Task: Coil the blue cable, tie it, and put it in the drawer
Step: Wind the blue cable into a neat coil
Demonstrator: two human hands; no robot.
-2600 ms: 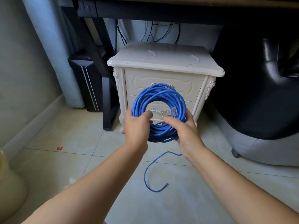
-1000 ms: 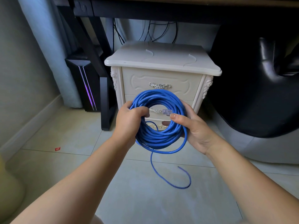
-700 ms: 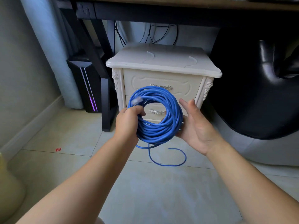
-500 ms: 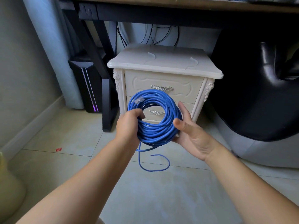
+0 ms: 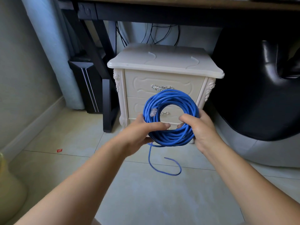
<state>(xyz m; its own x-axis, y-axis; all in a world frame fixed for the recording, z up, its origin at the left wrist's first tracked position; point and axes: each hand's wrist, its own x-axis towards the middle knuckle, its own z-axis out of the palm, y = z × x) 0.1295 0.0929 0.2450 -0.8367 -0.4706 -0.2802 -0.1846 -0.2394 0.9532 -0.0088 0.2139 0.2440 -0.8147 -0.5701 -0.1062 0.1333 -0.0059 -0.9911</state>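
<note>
The blue cable (image 5: 172, 99) is wound into a thick ring held upright in front of the cream nightstand (image 5: 164, 65). My left hand (image 5: 139, 132) grips the ring's lower left, thumb lying across the strands. My right hand (image 5: 199, 129) grips its lower right, thumb hooked through the hole. A clear plug (image 5: 153, 112) sticks out on the ring's left side. One loose tail (image 5: 162, 169) hangs from the bottom and curls just above the floor. Both drawers are closed; the upper drawer (image 5: 162, 85) shows a silver handle, while the lower one is partly hidden by the coil.
A black desk frame (image 5: 103, 88) and a dark computer tower (image 5: 84, 85) stand left of the nightstand. A black chair (image 5: 259, 88) fills the right. Dark wires hang behind. A small red scrap (image 5: 59, 150) lies on the tiled floor, and a yellowish object (image 5: 9, 192) is at lower left.
My right hand, open beside the coil before, has closed on the ring's right side. My left hand has shifted lower on the ring. The loose tail has swung to the right.
</note>
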